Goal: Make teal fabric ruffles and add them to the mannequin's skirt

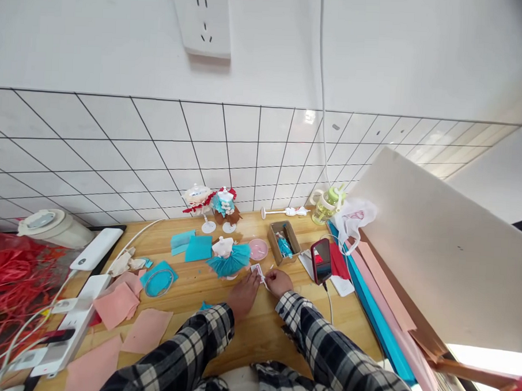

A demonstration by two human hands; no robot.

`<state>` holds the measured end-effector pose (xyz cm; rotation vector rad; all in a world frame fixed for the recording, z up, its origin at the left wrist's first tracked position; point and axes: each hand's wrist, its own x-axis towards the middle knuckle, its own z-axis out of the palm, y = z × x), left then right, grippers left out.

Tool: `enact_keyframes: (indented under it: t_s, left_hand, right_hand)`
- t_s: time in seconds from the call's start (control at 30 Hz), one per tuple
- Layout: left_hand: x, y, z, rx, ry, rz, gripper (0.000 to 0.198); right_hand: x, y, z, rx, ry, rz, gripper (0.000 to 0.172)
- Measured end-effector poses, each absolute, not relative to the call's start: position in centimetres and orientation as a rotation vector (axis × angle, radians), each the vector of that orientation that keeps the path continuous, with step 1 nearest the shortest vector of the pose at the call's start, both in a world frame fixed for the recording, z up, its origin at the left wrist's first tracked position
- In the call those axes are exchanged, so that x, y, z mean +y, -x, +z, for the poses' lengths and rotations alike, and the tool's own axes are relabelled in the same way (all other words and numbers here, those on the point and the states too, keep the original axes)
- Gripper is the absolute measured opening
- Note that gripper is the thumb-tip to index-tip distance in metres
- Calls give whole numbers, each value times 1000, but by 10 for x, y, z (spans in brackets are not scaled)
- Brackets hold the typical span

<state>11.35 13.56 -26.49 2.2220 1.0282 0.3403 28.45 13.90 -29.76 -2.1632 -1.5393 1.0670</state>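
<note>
My left hand [244,294] lies flat on the wooden table [255,328], fingers stretched toward a small white card-like piece [256,269]. My right hand [278,282] is closed in a pinch on a thin white thing at that same piece; what it pinches is too small to name. Just beyond the hands lies a small doll figure in a teal pleated skirt [229,260], with a round pink dish [258,249] beside it. Both sleeves are black-and-white plaid.
Pink felt sheets [116,304] and teal felt pieces [198,248] lie to the left. Two dressed dolls on stands [219,208] are at the wall. A cardboard box [285,241], a red phone [321,260], a green bottle [327,205], power strips [71,325] and long paper strips [377,304] surround the spot.
</note>
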Motion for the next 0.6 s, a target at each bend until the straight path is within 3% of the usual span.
enact_keyframes:
  t_s: [0.33, 0.6]
  left_hand:
    - [146, -123, -287, 1103, -2501, 79, 50]
    - [147, -122, -284, 1081, -2537, 1, 47]
  right_hand:
    - [131, -286, -298, -1799, 2054, 688, 15]
    - [135, -285, -299, -1971, 1710, 651, 16]
